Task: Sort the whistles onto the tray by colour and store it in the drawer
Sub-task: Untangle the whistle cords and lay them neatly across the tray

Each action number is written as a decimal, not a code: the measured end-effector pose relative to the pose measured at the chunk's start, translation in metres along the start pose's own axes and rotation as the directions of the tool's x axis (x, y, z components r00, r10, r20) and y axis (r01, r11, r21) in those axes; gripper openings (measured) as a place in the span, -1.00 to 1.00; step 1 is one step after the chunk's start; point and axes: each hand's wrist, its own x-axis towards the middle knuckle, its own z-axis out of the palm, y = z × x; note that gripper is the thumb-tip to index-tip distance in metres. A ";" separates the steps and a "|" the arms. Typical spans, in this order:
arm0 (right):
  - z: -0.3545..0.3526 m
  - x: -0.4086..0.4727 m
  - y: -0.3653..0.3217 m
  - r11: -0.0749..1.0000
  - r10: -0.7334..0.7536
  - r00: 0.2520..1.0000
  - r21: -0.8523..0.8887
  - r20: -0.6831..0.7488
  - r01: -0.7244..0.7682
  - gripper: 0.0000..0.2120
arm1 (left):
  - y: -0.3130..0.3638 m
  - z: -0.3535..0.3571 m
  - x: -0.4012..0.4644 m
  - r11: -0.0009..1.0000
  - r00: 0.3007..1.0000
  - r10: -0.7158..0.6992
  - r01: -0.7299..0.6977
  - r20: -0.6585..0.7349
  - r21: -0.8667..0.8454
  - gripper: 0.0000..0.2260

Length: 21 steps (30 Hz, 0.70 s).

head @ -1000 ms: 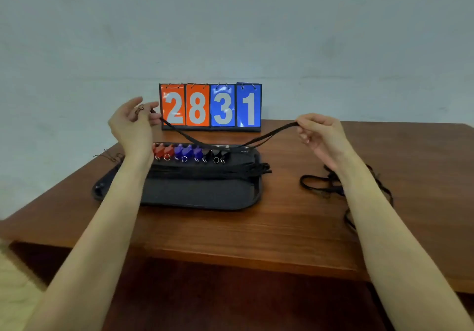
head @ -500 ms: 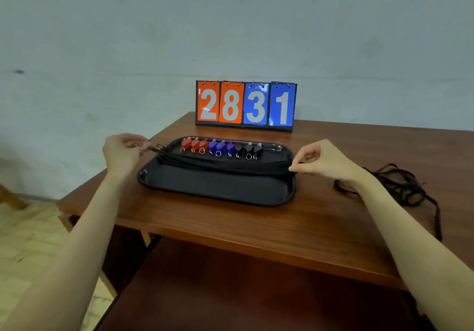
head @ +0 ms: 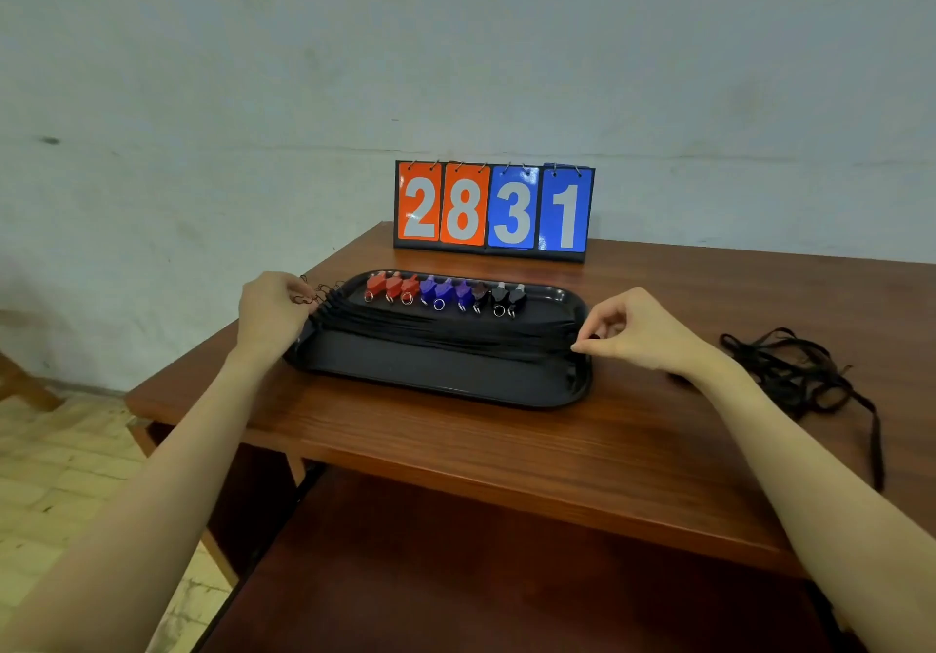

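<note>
Head view, from left to right. At far left, a pale tiled floor point(head: 66, 455) and a slanted wooden leg show below a rough, mottled whitish wall point(head: 202, 70). The left hand point(head: 273, 310) sits at the left end of the tray, fingers curled and pinching the thin looped ends of the black lanyards point(head: 445, 331); small wire-like loops point(head: 316, 290) stick out just beside its fingertips. The tray point(head: 440, 379) is a shallow, oblong, matte black piece with rounded corners and a raised glossy rim, lying flat on the reddish-brown, smooth-grained wooden tabletop point(head: 506, 450). Along its far side runs a row of small plastic whistles, each with a metal split ring: three red whistles point(head: 392, 287) at the left, then purple whistles point(head: 445, 290), then black whistles point(head: 506, 294) at the right. The flat woven lanyards lie bundled lengthwise across the middle of the tray, in front of the whistles, and hide part of the tray floor. Behind the tray, apart from it, stands a flip scoreboard point(head: 494, 209) with ring-bound cards: orange 2 and 8, blue 3 and 1. The right hand point(head: 633, 331) is at the right end of the tray, thumb and forefinger pinched on the lanyard bundle at the rim, the other fingers loosely curled. Further right, a tangled heap of loose black cords point(head: 790, 369) lies on the tabletop, well apart from the tray. Both bare forearms reach in from the lower corners and cover part of the front edge of the tabletop.
</note>
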 end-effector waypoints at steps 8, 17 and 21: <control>0.002 0.001 0.000 0.999 -0.004 1.000 -0.050 -0.028 0.003 -0.92 | 0.011 -0.002 -0.007 0.995 0.999 0.025 -0.022 -0.023 0.100 -0.82; -0.028 -0.006 0.006 0.996 0.058 0.959 -0.044 -0.278 -0.073 -0.81 | 0.073 0.017 -0.033 0.967 0.969 0.245 -0.245 -0.001 0.066 -0.77; -0.058 -0.014 0.020 0.975 0.172 0.807 -0.022 -0.565 -0.223 -0.73 | 0.116 0.051 -0.046 0.897 0.894 0.438 -0.442 0.099 0.025 -0.74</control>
